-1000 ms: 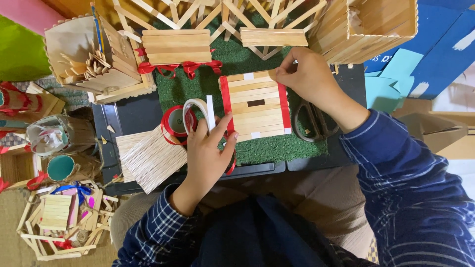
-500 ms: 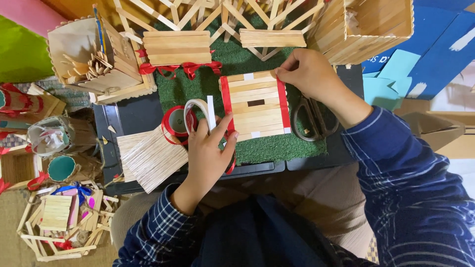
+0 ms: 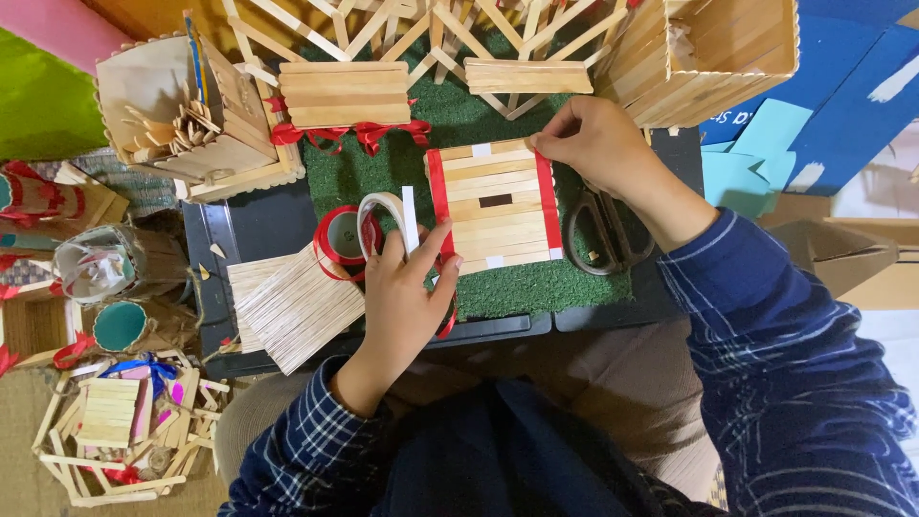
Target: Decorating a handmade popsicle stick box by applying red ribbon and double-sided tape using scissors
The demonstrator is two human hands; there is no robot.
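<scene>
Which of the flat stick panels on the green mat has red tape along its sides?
The stick panel under both hands, the nearest one. Red tape runs down its left and right edges. The two panels farther back have bare sides.

Dark tray-like surface at centre, green turf mat laid on top. Left of surface: green sheet, pink sheet above it, tan woven floor mat lower down. Right of surface: blue paper sheets, brown cardboard box. Light even, soft.
</scene>
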